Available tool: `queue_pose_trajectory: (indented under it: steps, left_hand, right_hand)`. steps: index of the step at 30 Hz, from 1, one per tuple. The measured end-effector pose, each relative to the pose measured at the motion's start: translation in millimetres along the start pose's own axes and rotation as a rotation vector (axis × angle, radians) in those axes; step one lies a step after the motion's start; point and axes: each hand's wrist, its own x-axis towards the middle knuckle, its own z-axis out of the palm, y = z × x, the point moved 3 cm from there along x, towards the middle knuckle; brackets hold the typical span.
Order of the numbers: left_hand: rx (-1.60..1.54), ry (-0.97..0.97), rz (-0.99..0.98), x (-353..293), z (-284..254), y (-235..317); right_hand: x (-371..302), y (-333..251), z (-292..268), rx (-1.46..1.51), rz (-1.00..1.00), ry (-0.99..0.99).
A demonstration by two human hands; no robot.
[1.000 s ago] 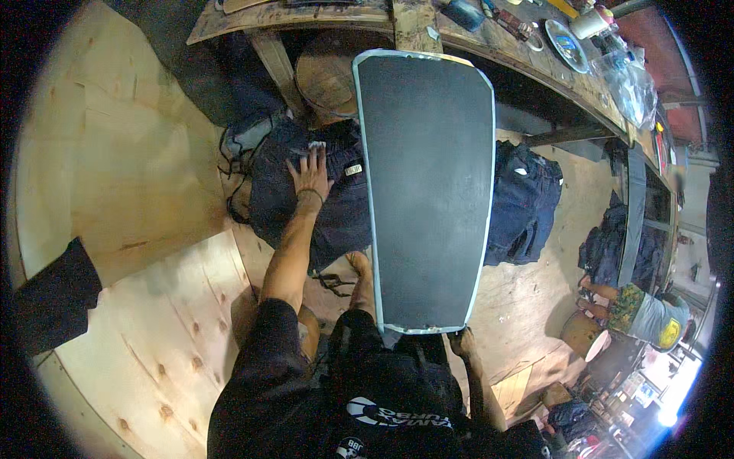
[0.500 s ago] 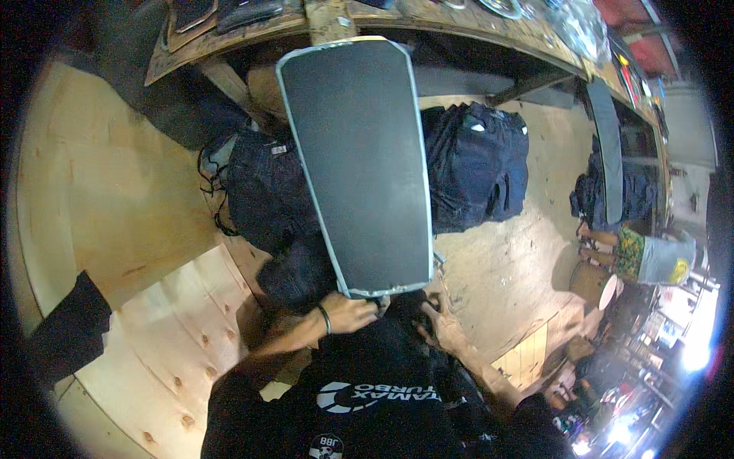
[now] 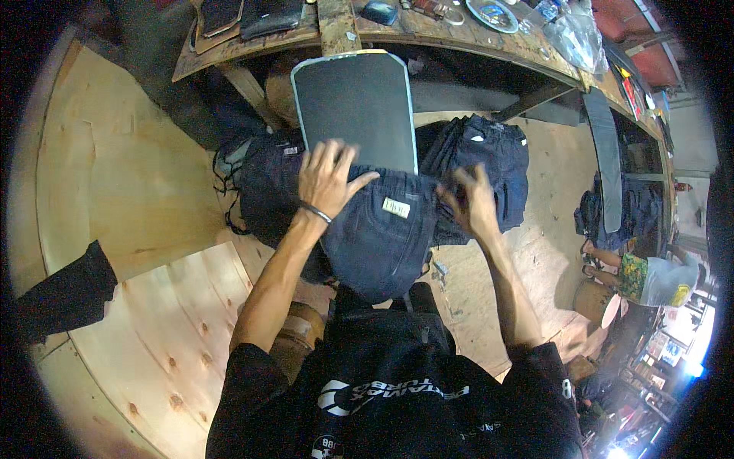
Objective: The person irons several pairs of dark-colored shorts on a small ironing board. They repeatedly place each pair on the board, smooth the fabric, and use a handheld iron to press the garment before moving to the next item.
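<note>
A dark navy denim garment [image 3: 375, 241] with a gathered waistband and a pale label lies over the near end of a flat, dark grey board [image 3: 352, 107] with pale edging. The far half of the board shows bare. My left hand [image 3: 327, 180] rests at the garment's left waistband corner, its fingers stretched toward the board and its thumb spread along the waistband. At the right end of the waistband is my right hand [image 3: 472, 200], fingers apart and a little blurred; whether it touches the cloth I cannot tell.
Dark garment piles lie left [image 3: 267, 183] and right [image 3: 489, 164] of the board. A cluttered wooden workbench [image 3: 428, 34] stands beyond. Another narrow board [image 3: 604, 161] juts out at right, near a person [image 3: 634, 275]. A black cloth piece [image 3: 76, 294] lies at far left.
The board was bare and both hands were low at its near end. Now the dark garment covers its near half, and both hands have moved up and away from me to the waistband.
</note>
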Motion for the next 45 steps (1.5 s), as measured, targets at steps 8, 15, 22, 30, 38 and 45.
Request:
queue_pose_trajectory:
  steps: [8, 15, 22, 30, 38, 45]
  left_hand:
    - [-0.173, -0.497, -0.027, -69, 34, 54]
    - [-0.004, -0.216, -0.072, 125, 162, -53]
    - [0.024, -0.701, 0.023, 160, 110, -51]
    - [0.488, -0.643, 0.304, 216, 84, -36]
    - [-0.024, -0.178, -0.030, 147, 103, -104]
    - [-0.130, -0.263, -0.126, 182, 139, -159]
  right_hand:
    - [-81, -70, 57, 0.008, 0.196, 0.061]
    - [20, -42, 91, -0.087, 0.153, 0.313]
    - [60, -25, 102, -0.076, 0.183, 0.390]
    - [68, -19, 80, 0.088, 0.346, 0.278]
    - [27, -114, 88, 0.306, -0.564, -0.352]
    - [128, -103, 131, 0.248, -0.785, -0.686]
